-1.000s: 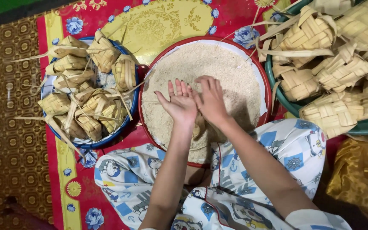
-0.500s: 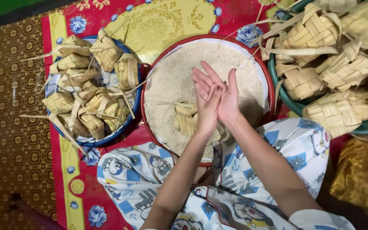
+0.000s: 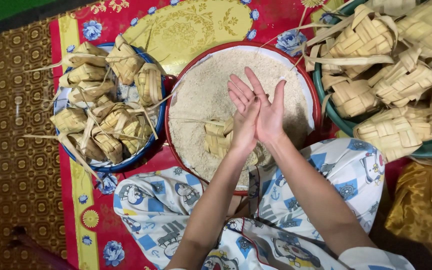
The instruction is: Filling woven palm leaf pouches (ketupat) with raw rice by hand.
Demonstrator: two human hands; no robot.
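Observation:
My left hand and my right hand are pressed palm to palm, fingers straight, just above a round red-rimmed bowl of raw white rice. Neither hand holds anything. One woven palm-leaf pouch lies on the rice right beside my left hand, partly hidden by it.
A blue-rimmed bowl at the left is heaped with several woven pouches. At the right a green bowl holds several larger-looking woven pouches. All stand on a red and yellow flowered mat. My patterned lap is below the rice bowl.
Both hands were palms down, low over the rice and the pouch. They have lifted and turned to meet palm against palm, leaving the pouch lying on the rice.

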